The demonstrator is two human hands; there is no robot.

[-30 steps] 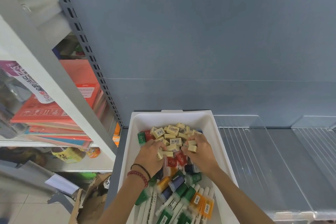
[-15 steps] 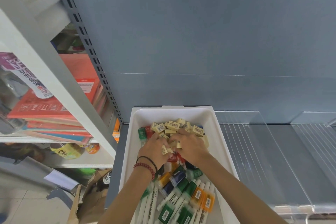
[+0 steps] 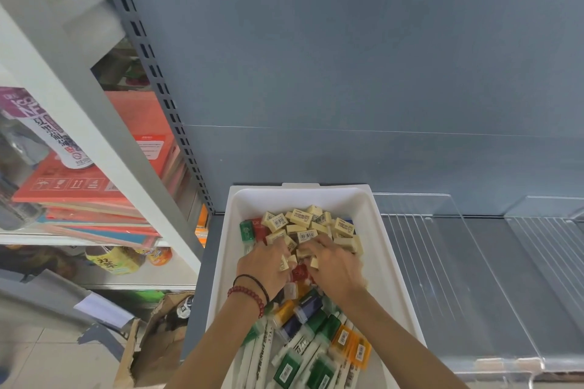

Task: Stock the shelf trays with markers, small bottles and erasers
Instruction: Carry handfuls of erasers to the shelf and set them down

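Both hands have drawn together from the sides of the eraser heap to its near edge. Now the left hand [image 3: 264, 266] and right hand [image 3: 335, 267] curl their fingers round a clump of cream erasers [image 3: 304, 224] in the white bin [image 3: 228, 259] on the shelf. Small bottles [image 3: 305, 309] and markers [image 3: 286, 352] lie nearer the person. This looks like gathering erasers. Next comes lifting the clump, unspilled, across to the clear shelf trays [image 3: 442, 262] at right.

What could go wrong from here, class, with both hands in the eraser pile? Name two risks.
Loosely heaped erasers may slip from the left hand or right hand and spill past the white tray rim. Small bottles lie right under the hands, so one could get scooped along.
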